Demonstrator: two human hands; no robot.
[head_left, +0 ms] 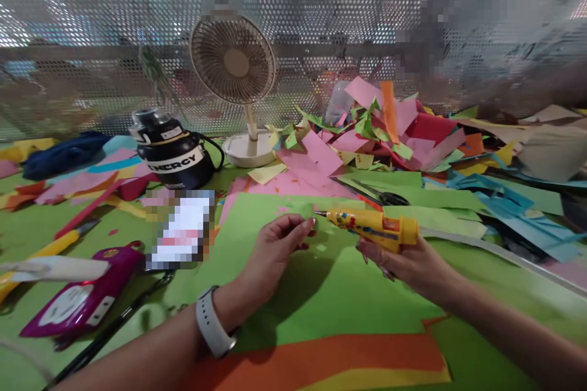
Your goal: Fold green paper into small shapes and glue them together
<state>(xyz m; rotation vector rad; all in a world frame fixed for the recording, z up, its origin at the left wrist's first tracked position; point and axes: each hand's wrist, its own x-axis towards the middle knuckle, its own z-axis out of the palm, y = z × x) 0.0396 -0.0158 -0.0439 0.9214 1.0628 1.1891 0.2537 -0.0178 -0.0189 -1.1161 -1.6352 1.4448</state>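
My right hand (408,266) is wrapped round the handle of a yellow glue gun (371,224) with a printed pattern. Its metal tip points left, close to my left fingertips. My left hand (277,250) is closed in a pinch above a green paper sheet (348,293); what sits between thumb and finger is too small to make out. Small pink paper scraps (284,204) lie on the sheet just beyond my fingers. Orange paper (348,354) shows under the sheet's near edge.
A white fan (236,64) and a dark bottle (177,159) stand at the back. Paper scraps (362,140) are heaped behind the sheet, near scissors (385,195). On the left lie a phone (183,229), a purple pouch (87,293) and a yellow cutter (55,247).
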